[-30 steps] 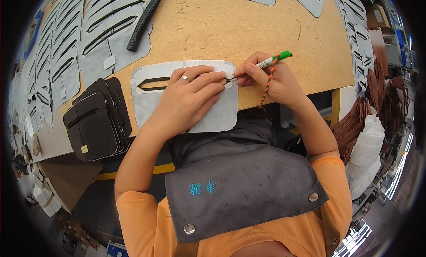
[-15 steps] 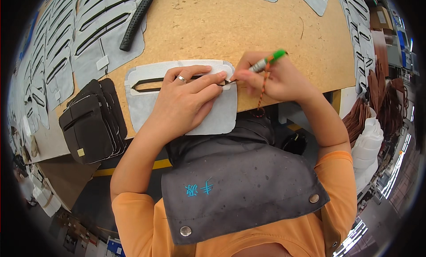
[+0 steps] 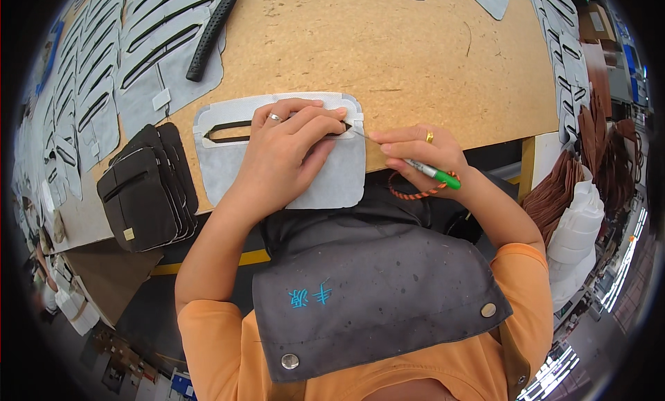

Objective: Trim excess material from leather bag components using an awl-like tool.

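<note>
A light-grey fabric panel (image 3: 305, 183) with a long dark-edged slot lies at the table's near edge. My left hand (image 3: 287, 152) rests across the slot's right half, fingers stretched out and pressing on the panel, hiding part of the opening. In my right hand (image 3: 422, 150) is a pen-like tool (image 3: 420, 167) with a thin metal tip, a silver body and a green end. Its tip reaches the slot's right end. An orange-and-black cord (image 3: 415, 195) hangs in a loop from the tool.
Dark fabric pieces (image 3: 142, 200) are stacked at the left, over the table edge. More slotted grey panels (image 3: 149, 61) lie at the back left, with a black perforated bar (image 3: 208, 44) on them. Brown strips (image 3: 554, 207) and a white bundle (image 3: 575, 228) hang at the right.
My right hand has turned and dropped lower, so the tool's green end now points down and right instead of up. The panel and left hand have shifted slightly left.
</note>
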Available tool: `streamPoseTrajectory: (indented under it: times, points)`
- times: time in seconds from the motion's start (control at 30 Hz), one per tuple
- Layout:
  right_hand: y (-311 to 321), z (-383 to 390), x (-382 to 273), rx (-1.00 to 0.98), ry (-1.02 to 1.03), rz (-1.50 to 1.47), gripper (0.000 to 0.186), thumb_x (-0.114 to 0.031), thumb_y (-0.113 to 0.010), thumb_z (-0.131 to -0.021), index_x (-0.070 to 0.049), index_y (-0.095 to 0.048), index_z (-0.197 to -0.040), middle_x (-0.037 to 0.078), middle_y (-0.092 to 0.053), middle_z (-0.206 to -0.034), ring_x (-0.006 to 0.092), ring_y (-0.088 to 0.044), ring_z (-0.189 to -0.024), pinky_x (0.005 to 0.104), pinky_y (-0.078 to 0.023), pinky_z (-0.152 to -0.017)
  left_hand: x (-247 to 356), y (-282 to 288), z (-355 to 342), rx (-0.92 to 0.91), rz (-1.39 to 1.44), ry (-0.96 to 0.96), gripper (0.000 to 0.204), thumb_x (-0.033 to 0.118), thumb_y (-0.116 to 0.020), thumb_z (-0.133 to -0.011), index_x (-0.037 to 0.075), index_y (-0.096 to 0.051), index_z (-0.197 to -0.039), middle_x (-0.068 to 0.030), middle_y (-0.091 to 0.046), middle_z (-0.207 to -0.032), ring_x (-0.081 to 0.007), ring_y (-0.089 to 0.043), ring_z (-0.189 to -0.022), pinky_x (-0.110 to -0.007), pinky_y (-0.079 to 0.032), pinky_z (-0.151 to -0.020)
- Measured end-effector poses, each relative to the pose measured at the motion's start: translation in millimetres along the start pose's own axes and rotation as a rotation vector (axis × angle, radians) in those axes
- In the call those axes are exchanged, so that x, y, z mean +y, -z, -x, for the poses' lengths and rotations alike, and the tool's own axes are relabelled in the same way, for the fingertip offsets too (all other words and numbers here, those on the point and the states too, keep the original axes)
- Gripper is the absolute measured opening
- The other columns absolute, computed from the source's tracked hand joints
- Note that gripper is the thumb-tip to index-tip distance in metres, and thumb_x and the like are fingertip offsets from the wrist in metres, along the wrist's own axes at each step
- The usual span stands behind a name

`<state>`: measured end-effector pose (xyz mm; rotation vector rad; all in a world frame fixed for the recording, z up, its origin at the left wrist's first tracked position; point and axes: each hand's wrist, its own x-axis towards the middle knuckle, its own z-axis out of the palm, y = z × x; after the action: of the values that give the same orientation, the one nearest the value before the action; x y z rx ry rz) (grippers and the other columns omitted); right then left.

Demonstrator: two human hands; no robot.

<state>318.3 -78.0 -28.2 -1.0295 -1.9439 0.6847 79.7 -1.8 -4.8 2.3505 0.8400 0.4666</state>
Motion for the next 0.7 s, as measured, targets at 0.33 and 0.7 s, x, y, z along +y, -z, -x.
streamPoseTrajectory:
  times: [0.33, 0.7]
  points:
    - [2.2, -6.6, -6.8, -0.023, -0.045, 0.1, 0.006, -0.008, -0.068, -0.082, -0.007, -0.063, -0.086, 0.009, -0.07, -0.102, 0.0227, -0.067, -0.075, 0.0311, -0.054, -0.063, -0.1, -5.3, 5.1, 0.04, -0.107, -0.087, 0.026, 0.006, -0.069, -0.073, 0.013, -0.067, -0.098, 0.0041, -0.064, -0.117, -0.021, -0.055, -0.112, -0.039, -0.034, -0.096]
    - [-2.2, -4.0, -4.2, 0.014, -0.028, 0.104, 0.01, -0.004, -0.069, -0.078, -0.007, -0.063, -0.085, 0.008, -0.071, -0.1, 0.0215, -0.066, -0.07, 0.0297, -0.052, -0.059, 0.3, -7.0, 8.3, 0.061, -0.022, -0.044, 0.031, 0.004, -0.068, -0.073, 0.011, -0.066, -0.103, 0.0019, -0.062, -0.12, -0.0217, -0.053, -0.116, -0.041, -0.034, -0.1]
